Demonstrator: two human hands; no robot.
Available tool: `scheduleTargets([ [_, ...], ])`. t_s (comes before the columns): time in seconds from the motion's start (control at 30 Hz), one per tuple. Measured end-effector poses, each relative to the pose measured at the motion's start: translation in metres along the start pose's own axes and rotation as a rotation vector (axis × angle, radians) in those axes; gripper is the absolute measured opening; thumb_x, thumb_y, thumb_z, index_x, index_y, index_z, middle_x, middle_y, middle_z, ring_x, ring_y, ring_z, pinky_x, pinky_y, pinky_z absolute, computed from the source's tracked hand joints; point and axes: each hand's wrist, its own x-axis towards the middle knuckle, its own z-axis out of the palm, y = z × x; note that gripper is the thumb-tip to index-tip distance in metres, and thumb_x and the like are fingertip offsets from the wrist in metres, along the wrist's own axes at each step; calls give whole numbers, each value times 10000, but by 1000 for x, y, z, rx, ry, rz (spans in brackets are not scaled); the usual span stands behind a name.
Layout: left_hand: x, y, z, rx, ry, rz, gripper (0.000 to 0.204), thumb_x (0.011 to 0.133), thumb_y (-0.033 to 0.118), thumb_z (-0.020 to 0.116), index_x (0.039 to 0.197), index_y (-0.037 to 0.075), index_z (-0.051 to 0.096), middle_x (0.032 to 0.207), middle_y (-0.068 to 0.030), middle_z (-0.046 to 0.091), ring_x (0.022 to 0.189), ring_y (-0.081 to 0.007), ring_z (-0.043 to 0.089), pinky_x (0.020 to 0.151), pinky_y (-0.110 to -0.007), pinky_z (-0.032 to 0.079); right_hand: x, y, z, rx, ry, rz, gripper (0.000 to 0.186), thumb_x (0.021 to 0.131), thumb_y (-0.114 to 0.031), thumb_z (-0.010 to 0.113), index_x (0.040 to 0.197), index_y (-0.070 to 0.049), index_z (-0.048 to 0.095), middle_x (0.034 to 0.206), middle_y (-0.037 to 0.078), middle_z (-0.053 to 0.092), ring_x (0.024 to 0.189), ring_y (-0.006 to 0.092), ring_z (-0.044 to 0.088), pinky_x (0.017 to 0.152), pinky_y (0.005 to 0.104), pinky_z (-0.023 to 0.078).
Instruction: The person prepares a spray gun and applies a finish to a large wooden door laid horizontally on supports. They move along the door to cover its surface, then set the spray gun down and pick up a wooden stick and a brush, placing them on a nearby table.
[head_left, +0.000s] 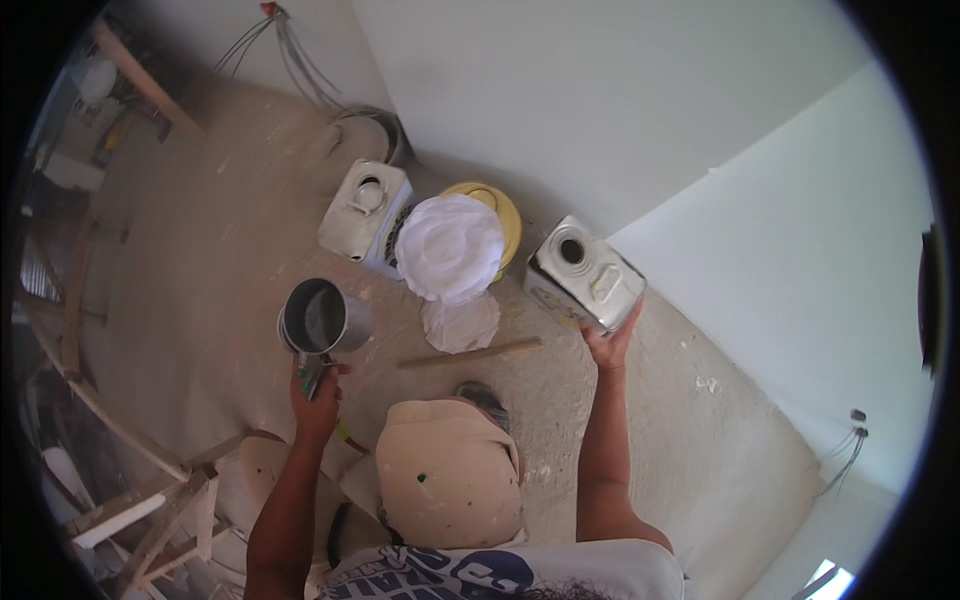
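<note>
In my left hand (316, 400), closed round its grip below the cup, is what looks like a spray gun (355, 325) with a round metal cup, held upright with its mouth facing up. A short coloured hose or strap shows by that wrist. My right hand (610, 345) grips the near end of a rectangular metal can (600, 280), whose round mouth is uncapped. The can is slightly tilted; I cannot tell whether it touches the floor. Between the two, a white crumpled round cloth or filter (450, 245) covers part of a yellow bucket (510, 215).
Another metal can (365, 210) stands left of the bucket. A wooden stick (470, 352) lies on the floor in front. Pale walls meet beyond, with loose wires (300, 60) hanging far left. Wooden framing (150, 500) fills the lower left. A coil (375, 130) sits by the wall.
</note>
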Motion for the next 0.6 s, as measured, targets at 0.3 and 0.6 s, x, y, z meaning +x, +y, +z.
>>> scheduleTargets([
  [0.3, -7, -31, -21, -130, -24, 43, 382, 950, 32, 557, 1322, 30, 470, 952, -94, 709, 672, -79, 592, 546, -228, 461, -13, -97, -34, -375, -47, 106, 900, 789, -238, 811, 1485, 17, 301, 1449, 217, 458, 1335, 331, 458, 1133, 415, 340],
  [0.6, -19, -5, -20, -139, 38, 173, 479, 940, 1, 549, 1401, 15, 420, 956, -85, 699, 753, -107, 649, 558, -237, 477, 18, -172, 155, -855, -459, -639, 351, 825, -159, 670, 1169, -95, 647, 1201, 144, 636, 1137, 311, 594, 942, 489, 440],
])
